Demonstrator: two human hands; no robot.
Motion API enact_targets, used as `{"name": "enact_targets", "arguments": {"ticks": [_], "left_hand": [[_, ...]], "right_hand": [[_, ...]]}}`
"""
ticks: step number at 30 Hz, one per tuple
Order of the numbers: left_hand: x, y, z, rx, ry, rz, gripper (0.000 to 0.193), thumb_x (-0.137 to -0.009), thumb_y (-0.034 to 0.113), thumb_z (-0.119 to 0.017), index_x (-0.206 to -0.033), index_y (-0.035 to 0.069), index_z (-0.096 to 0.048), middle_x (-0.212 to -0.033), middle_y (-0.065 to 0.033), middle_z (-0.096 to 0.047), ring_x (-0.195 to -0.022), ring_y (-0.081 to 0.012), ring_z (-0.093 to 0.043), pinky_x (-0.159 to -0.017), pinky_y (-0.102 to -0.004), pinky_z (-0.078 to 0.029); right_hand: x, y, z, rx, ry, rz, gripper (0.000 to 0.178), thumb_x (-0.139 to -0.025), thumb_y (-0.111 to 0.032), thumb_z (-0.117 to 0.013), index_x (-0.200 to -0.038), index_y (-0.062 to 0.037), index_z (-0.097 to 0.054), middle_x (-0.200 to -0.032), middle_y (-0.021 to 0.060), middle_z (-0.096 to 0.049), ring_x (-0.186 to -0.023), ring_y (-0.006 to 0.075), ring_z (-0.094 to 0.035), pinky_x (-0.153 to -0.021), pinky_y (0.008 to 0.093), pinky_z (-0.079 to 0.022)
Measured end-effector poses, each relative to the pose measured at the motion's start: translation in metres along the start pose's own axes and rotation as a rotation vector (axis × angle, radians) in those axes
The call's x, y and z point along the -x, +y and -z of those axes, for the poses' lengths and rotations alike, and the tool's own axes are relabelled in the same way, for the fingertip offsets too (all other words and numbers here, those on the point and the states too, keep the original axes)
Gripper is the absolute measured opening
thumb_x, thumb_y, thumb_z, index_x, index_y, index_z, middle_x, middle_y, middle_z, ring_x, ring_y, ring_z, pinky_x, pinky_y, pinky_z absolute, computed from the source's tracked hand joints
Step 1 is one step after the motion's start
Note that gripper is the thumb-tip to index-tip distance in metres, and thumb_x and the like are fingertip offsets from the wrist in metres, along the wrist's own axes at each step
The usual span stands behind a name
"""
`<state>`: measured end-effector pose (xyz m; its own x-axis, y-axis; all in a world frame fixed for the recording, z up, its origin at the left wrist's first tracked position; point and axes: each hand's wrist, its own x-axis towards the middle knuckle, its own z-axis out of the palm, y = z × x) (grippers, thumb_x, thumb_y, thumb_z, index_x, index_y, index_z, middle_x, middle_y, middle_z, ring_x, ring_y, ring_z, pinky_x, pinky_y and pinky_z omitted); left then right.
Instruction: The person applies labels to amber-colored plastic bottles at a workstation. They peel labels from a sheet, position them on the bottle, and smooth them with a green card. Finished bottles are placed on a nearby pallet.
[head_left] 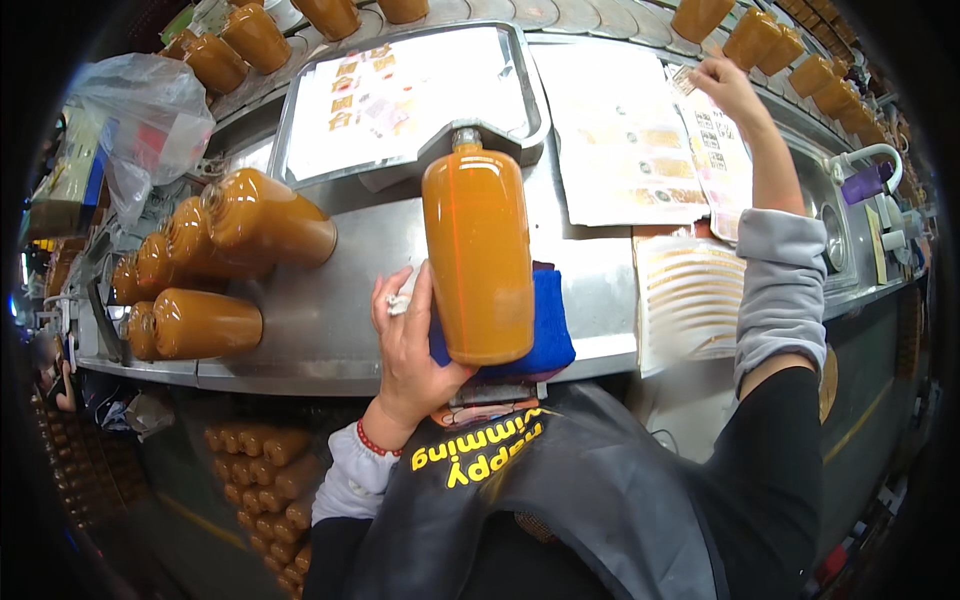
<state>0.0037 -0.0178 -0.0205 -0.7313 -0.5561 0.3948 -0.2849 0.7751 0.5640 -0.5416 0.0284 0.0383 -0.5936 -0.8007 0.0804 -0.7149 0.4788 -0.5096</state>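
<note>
A glossy amber-brown bottle (480, 255) lies on a blue cloth pad (553, 325) in front of me, its narrow neck pointing away. My left hand (412, 345) grips the bottle's lower left side, the thumb near its base. A crumpled white tissue (402, 292) is tucked between the fingers of that hand. At the far right, my right hand (725, 82) is stretched out over the printed sheets, fingertips pinched on a small printed decal (685, 80). Beneath it lies a sheet of dark-printed decals (712, 140).
Several amber bottles (270, 222) lie at the left of the metal bench (330, 345). A metal tray (537, 75) holding a printed sheet stands behind. More bottles (752, 40) line a slatted conveyor (580, 15). White sheets (625, 150) lie at right, near a sink (835, 240).
</note>
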Motion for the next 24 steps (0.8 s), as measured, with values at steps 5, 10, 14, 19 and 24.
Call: {"name": "enact_targets", "arguments": {"ticks": [5, 10, 14, 19, 24], "left_hand": [[-0.001, -0.001, 0.0, 0.03, -0.01, -0.005, 0.103, -0.074, 0.042, -0.085, -0.151, -0.006, -0.036, -0.135, -0.0176, -0.061, -0.135, -0.0423, -0.042, -0.118, -0.0604, -0.016], [0.0, -0.003, -0.002, 0.048, 0.011, -0.014, 0.103, -0.074, 0.045, -0.085, -0.151, -0.005, -0.037, -0.137, -0.0177, -0.059, -0.132, -0.0421, -0.047, -0.117, -0.061, -0.018], [0.001, -0.004, -0.004, 0.059, 0.014, -0.022, 0.103, -0.075, 0.046, -0.085, -0.151, -0.005, -0.037, -0.139, -0.0181, -0.058, -0.132, -0.0421, -0.048, -0.117, -0.0612, -0.02], [0.0, -0.003, -0.002, 0.034, 0.006, -0.014, 0.105, -0.074, 0.046, -0.087, -0.151, -0.005, -0.037, -0.142, -0.0181, -0.056, -0.131, -0.0423, -0.048, -0.116, -0.0607, -0.021], [0.0, -0.004, -0.004, 0.045, 0.011, -0.009, 0.106, -0.072, 0.046, -0.088, -0.151, -0.004, -0.037, -0.141, -0.018, -0.056, -0.132, -0.0419, -0.047, -0.116, -0.0607, -0.023]], "right_hand": [[-0.004, 0.007, -0.018, -0.276, -0.062, -0.153, 0.022, -0.099, -0.032, -0.067, -0.09, -0.0133, -0.063, -0.071, -0.009, -0.048, -0.062, 0.0022, -0.037, -0.054, 0.0233, -0.029], [-0.003, 0.004, -0.015, -0.34, -0.08, -0.109, 0.022, -0.099, -0.034, -0.068, -0.089, -0.0157, -0.063, -0.071, -0.0104, -0.049, -0.063, 0.0025, -0.037, -0.056, 0.0223, -0.029], [0.0, 0.0, -0.008, -0.377, -0.123, -0.082, 0.023, -0.098, -0.038, -0.069, -0.089, -0.0178, -0.064, -0.076, -0.0118, -0.054, -0.069, 0.0019, -0.04, -0.061, 0.0218, -0.032], [0.003, -0.009, -0.003, -0.346, -0.212, -0.06, 0.025, -0.094, -0.04, -0.074, -0.106, -0.0179, -0.068, -0.091, -0.011, -0.063, -0.078, -0.0007, -0.049, -0.065, 0.0197, -0.038], [0.007, -0.005, 0.003, -0.267, -0.228, -0.045, 0.027, -0.094, -0.04, -0.074, -0.107, -0.0176, -0.068, -0.095, -0.0087, -0.065, -0.082, -0.0002, -0.05, -0.065, 0.0206, -0.038]]}}
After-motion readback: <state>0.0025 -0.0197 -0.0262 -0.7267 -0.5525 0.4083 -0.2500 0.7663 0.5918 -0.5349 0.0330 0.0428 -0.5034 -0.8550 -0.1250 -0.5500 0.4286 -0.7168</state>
